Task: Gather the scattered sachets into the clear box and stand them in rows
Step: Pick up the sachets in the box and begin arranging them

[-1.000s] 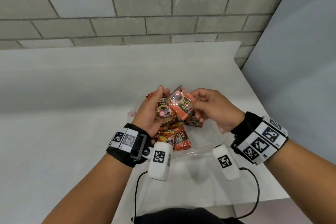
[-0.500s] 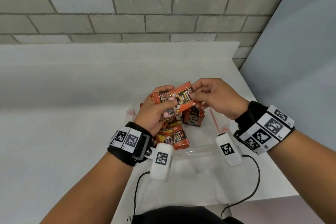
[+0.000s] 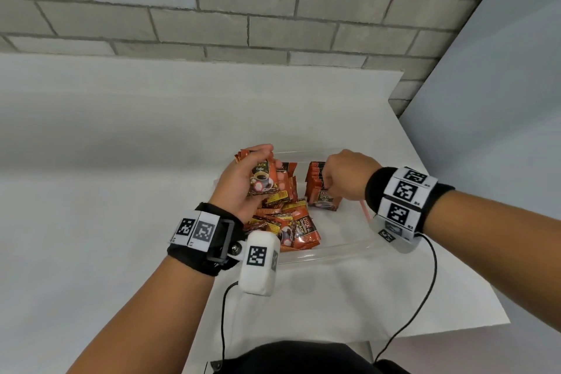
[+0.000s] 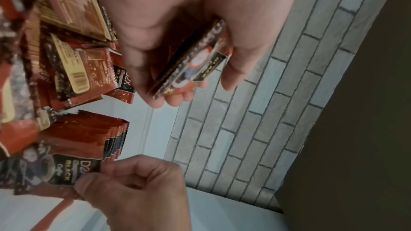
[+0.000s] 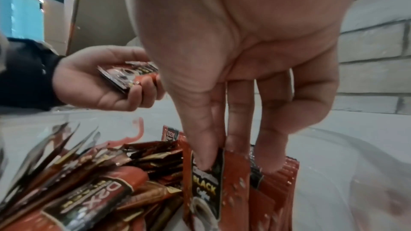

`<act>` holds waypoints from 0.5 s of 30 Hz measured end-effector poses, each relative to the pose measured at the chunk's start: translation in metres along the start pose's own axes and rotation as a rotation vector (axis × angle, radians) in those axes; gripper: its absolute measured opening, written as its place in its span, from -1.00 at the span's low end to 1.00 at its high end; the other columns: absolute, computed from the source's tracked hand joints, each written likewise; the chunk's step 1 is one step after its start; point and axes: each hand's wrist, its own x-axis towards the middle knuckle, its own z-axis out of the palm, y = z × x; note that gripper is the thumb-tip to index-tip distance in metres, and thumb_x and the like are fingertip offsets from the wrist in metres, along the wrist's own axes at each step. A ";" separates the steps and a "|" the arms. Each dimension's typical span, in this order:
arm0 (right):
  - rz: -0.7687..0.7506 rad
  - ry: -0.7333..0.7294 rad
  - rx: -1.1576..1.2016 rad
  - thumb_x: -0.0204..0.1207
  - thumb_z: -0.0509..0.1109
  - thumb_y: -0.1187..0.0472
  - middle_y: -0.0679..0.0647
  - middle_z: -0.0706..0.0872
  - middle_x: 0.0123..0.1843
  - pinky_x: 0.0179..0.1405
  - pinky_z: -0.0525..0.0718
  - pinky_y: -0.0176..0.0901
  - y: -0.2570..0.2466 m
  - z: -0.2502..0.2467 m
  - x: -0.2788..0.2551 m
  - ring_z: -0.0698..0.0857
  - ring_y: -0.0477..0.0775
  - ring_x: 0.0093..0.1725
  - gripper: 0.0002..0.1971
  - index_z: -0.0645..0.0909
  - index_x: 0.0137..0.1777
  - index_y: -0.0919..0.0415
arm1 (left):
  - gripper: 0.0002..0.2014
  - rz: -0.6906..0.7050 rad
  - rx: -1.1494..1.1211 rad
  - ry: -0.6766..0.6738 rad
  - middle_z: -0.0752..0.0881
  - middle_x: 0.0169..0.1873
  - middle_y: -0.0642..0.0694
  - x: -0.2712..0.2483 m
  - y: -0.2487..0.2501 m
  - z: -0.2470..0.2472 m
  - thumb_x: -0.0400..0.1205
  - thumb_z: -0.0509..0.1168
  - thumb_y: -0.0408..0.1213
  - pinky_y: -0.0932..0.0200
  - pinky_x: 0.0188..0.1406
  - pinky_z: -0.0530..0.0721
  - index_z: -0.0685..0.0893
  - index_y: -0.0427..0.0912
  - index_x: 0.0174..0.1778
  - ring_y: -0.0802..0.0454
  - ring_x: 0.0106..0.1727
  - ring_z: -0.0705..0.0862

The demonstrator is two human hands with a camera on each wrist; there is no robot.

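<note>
A clear box [image 3: 331, 247] sits on the white table and holds red and black coffee sachets. My left hand [image 3: 243, 182] hovers over its left side and grips a small stack of sachets [image 3: 262, 180] [image 4: 195, 62] [image 5: 131, 74]. A loose heap of sachets [image 3: 288, 222] [image 5: 84, 178] lies below it. On the right, a row of upright sachets [image 3: 317, 182] [image 4: 89, 138] stands in the box. My right hand [image 3: 346, 174] [image 5: 227, 143] reaches down and pinches the top of the front sachet [image 3: 324, 200] [image 5: 206, 190] of that row.
The white table [image 3: 121, 191] ends in an edge close to the right of the box, by a grey partition [image 3: 501, 130]. A brick wall [image 3: 243, 9] rises behind. Cables [image 3: 425, 297] trail from both wrist units near the table's front edge.
The right hand took one sachet from the left hand's stack, carried it down and right, and now holds it at the front of the upright row. The left hand stayed over the heap.
</note>
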 end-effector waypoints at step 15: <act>0.054 -0.050 -0.263 0.53 0.31 0.37 0.03 0.45 -0.40 -0.55 0.38 -0.27 -0.005 0.009 0.007 0.43 -0.02 -0.49 -0.91 0.54 -0.19 0.23 | -0.84 -0.001 0.019 0.014 0.71 -0.22 -0.22 -0.003 0.006 -0.014 0.65 0.28 -0.28 0.03 -0.29 0.68 0.66 -0.18 0.11 -0.09 -0.31 0.67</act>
